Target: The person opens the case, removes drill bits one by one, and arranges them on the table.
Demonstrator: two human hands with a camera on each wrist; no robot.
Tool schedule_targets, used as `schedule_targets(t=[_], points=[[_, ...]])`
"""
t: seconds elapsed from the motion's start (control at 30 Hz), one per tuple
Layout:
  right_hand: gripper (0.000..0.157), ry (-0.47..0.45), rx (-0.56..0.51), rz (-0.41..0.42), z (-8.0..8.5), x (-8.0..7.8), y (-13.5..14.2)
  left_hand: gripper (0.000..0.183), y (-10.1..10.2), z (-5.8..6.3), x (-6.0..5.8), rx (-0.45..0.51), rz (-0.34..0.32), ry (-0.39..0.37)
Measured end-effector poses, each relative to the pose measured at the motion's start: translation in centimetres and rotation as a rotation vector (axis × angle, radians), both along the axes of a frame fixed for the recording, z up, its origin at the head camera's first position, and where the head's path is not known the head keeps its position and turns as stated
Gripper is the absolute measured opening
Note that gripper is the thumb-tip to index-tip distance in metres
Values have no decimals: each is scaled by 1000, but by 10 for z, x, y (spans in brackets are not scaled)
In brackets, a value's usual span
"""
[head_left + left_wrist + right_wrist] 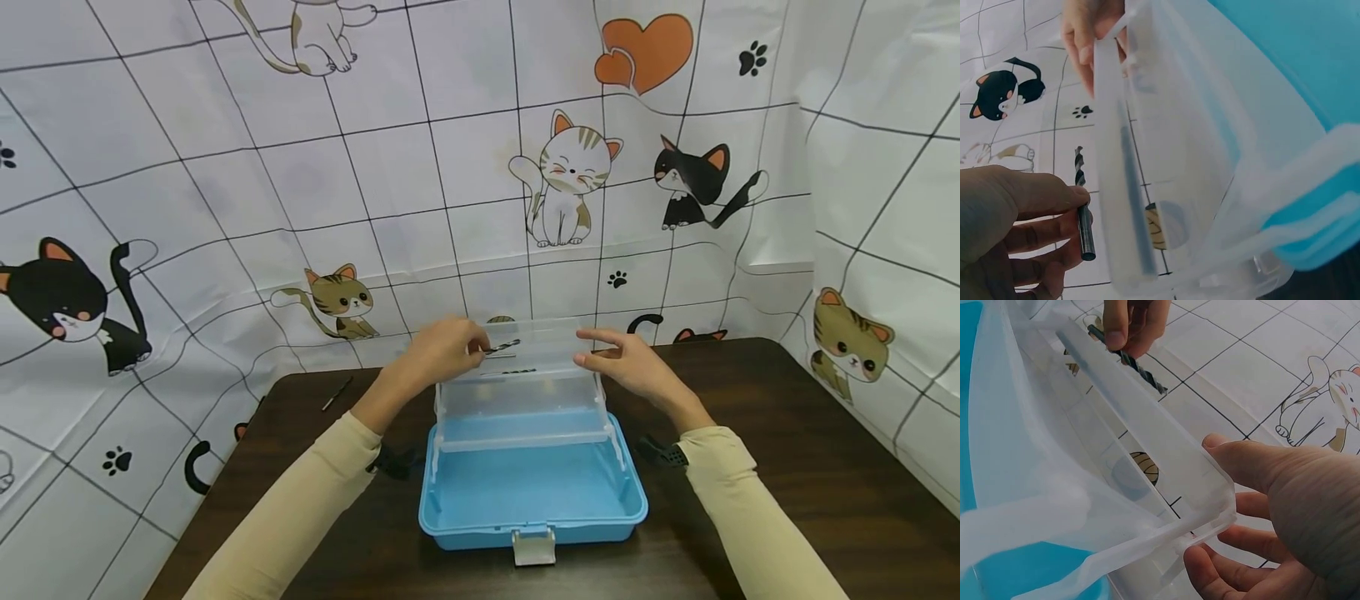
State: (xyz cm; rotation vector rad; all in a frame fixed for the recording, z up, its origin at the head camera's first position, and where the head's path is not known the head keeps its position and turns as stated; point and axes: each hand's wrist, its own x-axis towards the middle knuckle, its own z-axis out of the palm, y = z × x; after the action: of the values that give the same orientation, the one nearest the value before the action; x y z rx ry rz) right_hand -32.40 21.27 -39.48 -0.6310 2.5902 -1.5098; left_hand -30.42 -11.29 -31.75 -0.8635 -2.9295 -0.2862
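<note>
No text, label, brand or number can be read in any of the three views. No lettering can be made out on the box, its latch, the tray or the bit. On the wall, only wordless signs are printed: black paw prints and orange hearts.

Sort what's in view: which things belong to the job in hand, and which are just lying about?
In the job, it seems:
left hand
held bit
tray
right hand, at the tray's end
bit in the tray
blue box

Just lying about, or background:
loose bit, perhaps wanted too
table
cat-print sheet
</note>
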Motion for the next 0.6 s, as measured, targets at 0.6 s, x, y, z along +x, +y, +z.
schedule_targets(t=[0.6], points=[[68, -2, 3, 6, 2, 0, -1, 18, -47, 18, 5, 70, 133, 97]])
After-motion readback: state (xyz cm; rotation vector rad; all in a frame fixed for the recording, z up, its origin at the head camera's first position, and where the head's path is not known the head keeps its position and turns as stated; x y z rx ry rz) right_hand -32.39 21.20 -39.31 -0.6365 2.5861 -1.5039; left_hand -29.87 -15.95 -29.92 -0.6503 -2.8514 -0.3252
